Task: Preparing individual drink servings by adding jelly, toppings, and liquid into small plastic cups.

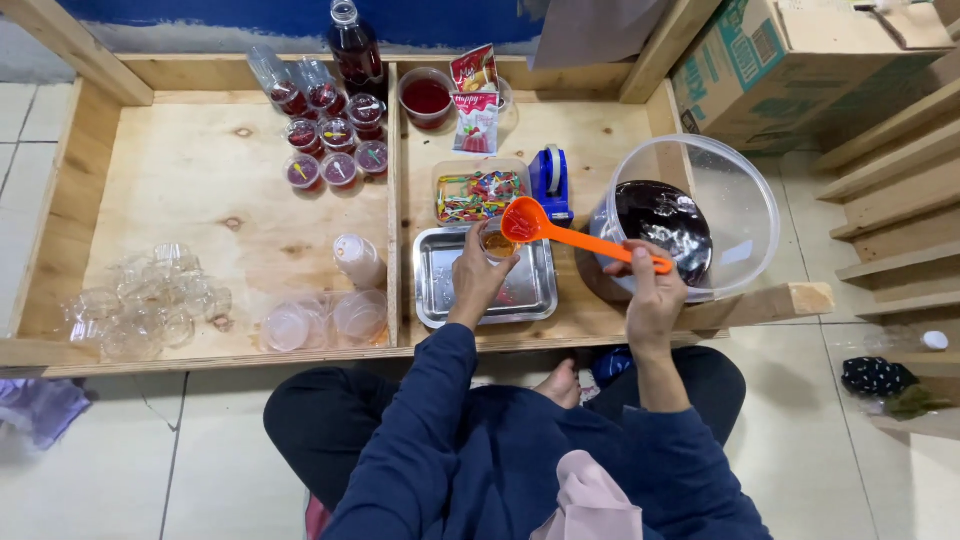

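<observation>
My left hand holds a small clear cup over a shiny metal tray. My right hand grips the handle of an orange ladle; its bowl hovers right beside the cup's rim. To the right stands a large clear bucket, tilted, with dark red liquid inside.
A clear box of coloured little spoons and a blue tape dispenser sit behind the tray. Filled red cups, a dark bottle, a red-liquid bowl and sachets stand at the back. Empty cups, lids and cardboard box.
</observation>
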